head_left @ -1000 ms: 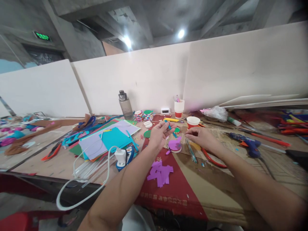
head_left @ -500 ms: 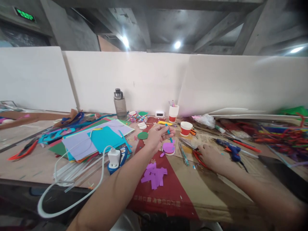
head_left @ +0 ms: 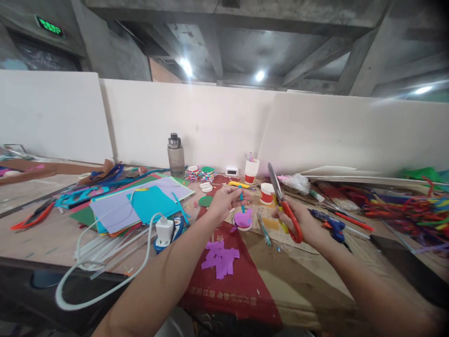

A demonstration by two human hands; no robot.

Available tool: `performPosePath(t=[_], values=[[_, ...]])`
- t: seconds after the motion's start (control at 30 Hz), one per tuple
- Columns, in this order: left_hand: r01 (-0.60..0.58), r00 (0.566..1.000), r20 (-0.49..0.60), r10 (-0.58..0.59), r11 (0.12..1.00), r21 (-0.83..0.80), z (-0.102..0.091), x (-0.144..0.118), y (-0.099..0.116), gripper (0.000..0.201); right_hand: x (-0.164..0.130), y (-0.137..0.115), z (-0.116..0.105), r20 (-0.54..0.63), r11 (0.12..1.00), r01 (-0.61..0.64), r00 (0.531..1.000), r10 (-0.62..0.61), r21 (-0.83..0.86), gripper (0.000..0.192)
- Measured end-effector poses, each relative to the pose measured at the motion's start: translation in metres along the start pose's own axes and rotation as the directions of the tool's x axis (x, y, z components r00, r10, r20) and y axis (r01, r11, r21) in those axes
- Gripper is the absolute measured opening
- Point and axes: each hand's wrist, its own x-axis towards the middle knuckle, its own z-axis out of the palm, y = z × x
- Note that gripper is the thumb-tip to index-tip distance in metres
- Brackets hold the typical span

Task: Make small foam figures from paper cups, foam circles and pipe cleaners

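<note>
Between the fingertips of my left hand [head_left: 226, 202] is a narrow blue paper strip [head_left: 241, 198], held upright. My right hand [head_left: 298, 220] grips a pair of scissors [head_left: 292, 221] by the red handles, blades raised and pointing up and away. Just below the strip sits a small round piece with a purple top [head_left: 243, 219] and a pale rim. Nearer to me lies a loose heap of purple paper strips [head_left: 221, 260]. A pen [head_left: 264, 229] rests between my hands. A red and white paper cup [head_left: 267, 193] stands behind the scissors.
Coloured paper sheets [head_left: 150, 201] and a white charger with its cable [head_left: 164, 231] lie at left. A water bottle [head_left: 176, 157] stands by the white partition. At right are a blue glue gun [head_left: 335, 229] and a tangle of coloured strips [head_left: 414, 206].
My right hand has lifted the scissors off the cardboard, and the blades now point upward. My left hand still holds the blue strip in nearly the same place.
</note>
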Motion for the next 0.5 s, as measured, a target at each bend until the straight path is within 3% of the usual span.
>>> performPosePath(t=[0.13,0.23,0.37,0.5], values=[[-0.004,1.0,-0.009,0.004,0.999,0.046,-0.003,0.002,0.0,0.02,0.012,-0.027,0.016,0.055,0.996,0.06,0.997,-0.063,0.06,0.044],[-0.008,1.0,0.017,0.007,0.998,0.068,-0.006,0.003,0.002,0.022,0.014,-0.033,0.02,0.178,0.984,-0.046,0.984,0.014,0.174,0.027],[0.029,0.998,0.057,-0.036,0.992,0.12,-0.011,0.003,0.006,0.023,0.006,-0.032,0.009,0.346,0.936,-0.186,0.935,0.076,0.298,0.033],[0.088,0.984,0.134,-0.115,0.978,0.19,-0.016,0.003,0.01,0.024,0.0,-0.03,-0.006,0.41,0.905,-0.255,0.907,0.102,0.339,0.035]])
